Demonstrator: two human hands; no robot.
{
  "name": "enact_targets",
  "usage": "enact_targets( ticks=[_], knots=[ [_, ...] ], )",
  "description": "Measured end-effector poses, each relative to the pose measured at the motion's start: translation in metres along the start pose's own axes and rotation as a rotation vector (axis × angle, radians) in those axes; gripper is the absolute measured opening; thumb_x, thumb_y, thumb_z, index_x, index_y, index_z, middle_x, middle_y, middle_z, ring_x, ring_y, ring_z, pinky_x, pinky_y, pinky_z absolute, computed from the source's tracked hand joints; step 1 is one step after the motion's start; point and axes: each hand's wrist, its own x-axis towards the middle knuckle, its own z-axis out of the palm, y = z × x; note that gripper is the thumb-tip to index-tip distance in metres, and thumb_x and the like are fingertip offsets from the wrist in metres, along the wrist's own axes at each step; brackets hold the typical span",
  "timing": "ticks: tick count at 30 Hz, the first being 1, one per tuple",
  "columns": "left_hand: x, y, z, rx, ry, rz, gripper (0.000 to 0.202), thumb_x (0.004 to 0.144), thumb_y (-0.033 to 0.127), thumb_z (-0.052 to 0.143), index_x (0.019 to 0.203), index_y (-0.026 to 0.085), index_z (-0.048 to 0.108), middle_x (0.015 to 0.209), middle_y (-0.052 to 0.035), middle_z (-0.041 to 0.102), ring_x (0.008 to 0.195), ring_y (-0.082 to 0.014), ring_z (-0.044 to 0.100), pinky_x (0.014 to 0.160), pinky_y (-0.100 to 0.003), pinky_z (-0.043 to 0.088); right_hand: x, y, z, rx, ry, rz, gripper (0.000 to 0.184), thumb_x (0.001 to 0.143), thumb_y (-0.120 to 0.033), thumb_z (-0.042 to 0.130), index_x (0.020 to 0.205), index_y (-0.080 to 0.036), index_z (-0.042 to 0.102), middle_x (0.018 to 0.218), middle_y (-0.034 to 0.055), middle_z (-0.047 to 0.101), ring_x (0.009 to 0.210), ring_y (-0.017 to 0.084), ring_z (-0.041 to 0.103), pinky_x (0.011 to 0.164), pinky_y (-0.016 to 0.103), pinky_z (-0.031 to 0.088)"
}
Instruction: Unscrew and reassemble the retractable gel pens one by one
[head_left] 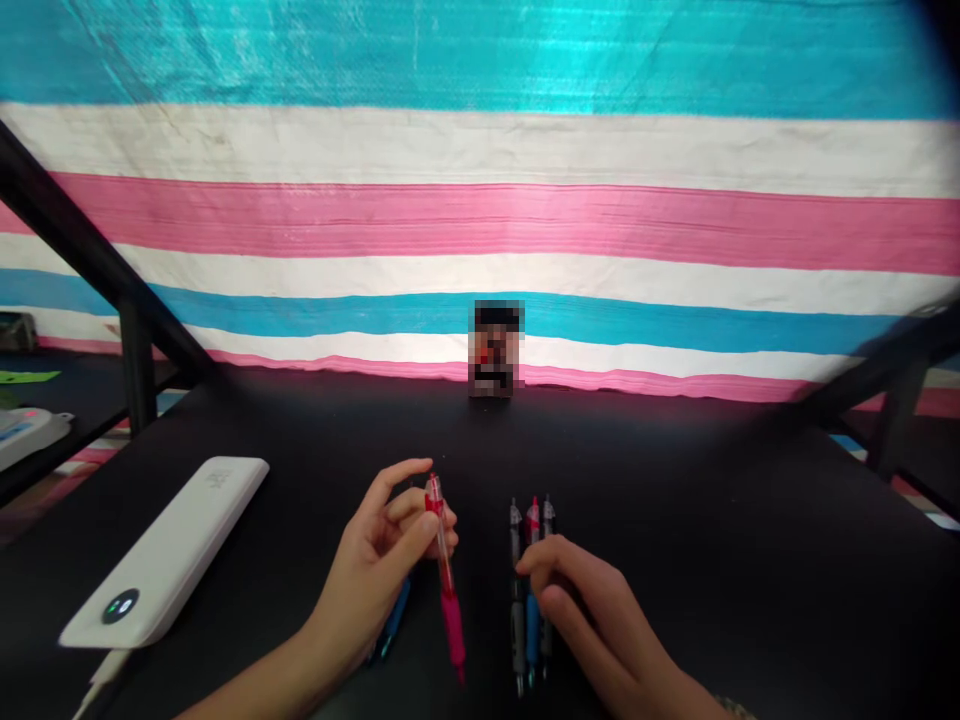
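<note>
On the black table [712, 500], as I face it: white power bank [176, 550], eight o'clock, set aside, presumably giving hands room. Left hand [379, 555], seven o'clock, pinching a red pen [448, 578] high, leaving its tip free. Right hand [592, 605], five o'clock, half-curled over three pens [517, 620], parallel, likely for easy spanning; whether gripping, I cannot tell. Blue pen [396, 618], partly beneath left hand.

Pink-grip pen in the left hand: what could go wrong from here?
The pink-grip pen is pinched by its upper half in the left hand, its grip end free, so it might swivel or slip.
The right hand reaches over a row of three pens lying close together; a nudge could scatter them.
A blue pen is partly hidden behind the left hand, so it could be knocked unnoticed.
</note>
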Motion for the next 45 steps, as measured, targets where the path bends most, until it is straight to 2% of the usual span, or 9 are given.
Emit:
enact_targets(
  ticks=[6,12,18,25,30,36,40,45],
  knots=[
    [0.0005,-0.0029,-0.0044,0.047,-0.058,-0.057,0.030,0.088,0.031,0.077,0.115,0.024,0.066,0.083,-0.0015,0.074,0.074,-0.0162,0.072,0.069,-0.026,0.057,0.0004,0.0047,-0.0015,-0.039,-0.015,-0.050,0.026,0.107,-0.032,0.039,0.098,-0.022,0.061,0.078,0.0015,0.059,0.068,0.017,0.058,0.064,0.028,0.048],
    [0.0006,-0.0020,-0.0028,0.052,-0.057,-0.063,0.025,0.085,0.028,0.079,0.107,0.025,0.068,0.077,0.0030,0.068,0.077,-0.0165,0.072,0.071,-0.027,0.059,0.0009,0.0065,-0.0014,-0.065,-0.040,-0.066,0.025,0.106,-0.026,0.039,0.094,-0.021,0.060,0.079,0.0029,0.060,0.071,0.018,0.059,0.066,0.029,0.049],
    [0.0001,-0.0027,-0.0010,0.050,-0.060,-0.046,0.035,0.086,0.026,0.079,0.118,0.026,0.064,0.077,0.0037,0.066,0.079,-0.0167,0.071,0.071,-0.027,0.061,0.0003,0.0068,-0.0006,-0.075,-0.027,-0.077,0.020,0.103,-0.021,0.042,0.097,-0.021,0.060,0.079,0.0023,0.060,0.072,0.018,0.060,0.068,0.029,0.049],
    [0.0016,-0.0006,-0.0020,0.078,-0.066,-0.061,0.026,0.084,0.026,0.080,0.105,0.022,0.067,0.074,0.0039,0.065,0.075,-0.0177,0.072,0.069,-0.029,0.061,0.0020,0.0077,-0.0013,-0.071,-0.033,-0.074,0.020,0.104,-0.021,0.042,0.096,-0.021,0.060,0.078,0.0017,0.059,0.070,0.017,0.059,0.067,0.029,0.048],
    [0.0038,-0.0018,-0.0043,0.102,-0.063,-0.054,0.029,0.087,0.028,0.077,0.114,0.023,0.065,0.080,0.0012,0.070,0.073,-0.0154,0.071,0.068,-0.027,0.059,0.0011,0.0083,-0.0015,-0.076,-0.031,-0.071,0.019,0.104,-0.021,0.042,0.096,-0.022,0.060,0.079,0.0019,0.059,0.071,0.018,0.059,0.068,0.029,0.049],
    [0.0055,-0.0008,-0.0055,0.121,-0.070,-0.039,0.026,0.085,0.026,0.079,0.107,0.022,0.066,0.077,0.0030,0.066,0.076,-0.0168,0.072,0.070,-0.028,0.060,0.0014,0.0084,-0.0022,-0.078,-0.029,-0.070,0.019,0.104,-0.021,0.043,0.096,-0.021,0.060,0.079,0.0014,0.059,0.071,0.017,0.059,0.068,0.028,0.048],
    [0.0065,-0.0007,-0.0043,0.153,-0.045,-0.055,0.034,0.086,0.026,0.077,0.116,0.022,0.062,0.077,0.0035,0.066,0.071,-0.0144,0.069,0.068,-0.026,0.059,0.0017,0.0067,-0.0024,-0.079,-0.032,-0.080,0.019,0.103,-0.020,0.043,0.094,-0.021,0.060,0.078,0.0014,0.058,0.070,0.017,0.058,0.066,0.028,0.047],
    [0.0078,-0.0001,-0.0034,0.348,-0.064,0.015,0.035,0.087,0.024,0.073,0.119,0.021,0.060,0.074,0.0051,0.061,0.061,-0.0115,0.061,0.062,-0.025,0.053,0.0015,0.0057,-0.0021,-0.075,-0.031,-0.081,0.019,0.103,-0.019,0.043,0.093,-0.021,0.060,0.078,0.0014,0.058,0.069,0.017,0.057,0.064,0.028,0.046]
  ],
)
